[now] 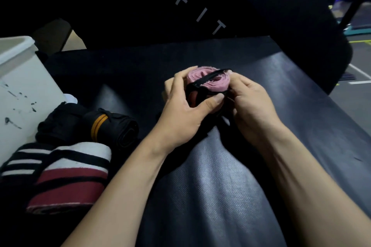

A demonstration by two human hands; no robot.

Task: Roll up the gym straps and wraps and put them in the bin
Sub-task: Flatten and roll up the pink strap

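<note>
Seen from above, two bare forearms reach forward over a dark padded worktop (210,196). Between the hands sits a rolled pink wrap (208,78), its coiled end facing up, with a black strap (210,76) crossing over the top of the coil and running down its near side. The left hand (184,110) cups the roll from the left, fingers curled over its far edge and thumb pressing the black strap against the near side, so this grip is closed around the wrap. The right hand (249,102) holds the roll from the right, its fingers curled and pinching the strap end at the roll's right edge. To the left of the left hand, well apart from it, lie other rolled pieces on the worktop: a black wrap with orange stripes (112,128), and nearer the viewer a red, white and black striped wrap (76,170) beside a black and white striped one (22,162). Further left of these stands a white bin (22,94), its wall marked with dark smudges. Beyond the hands, a dark upright pad (200,12) carries pale letters reading F I T.
</note>
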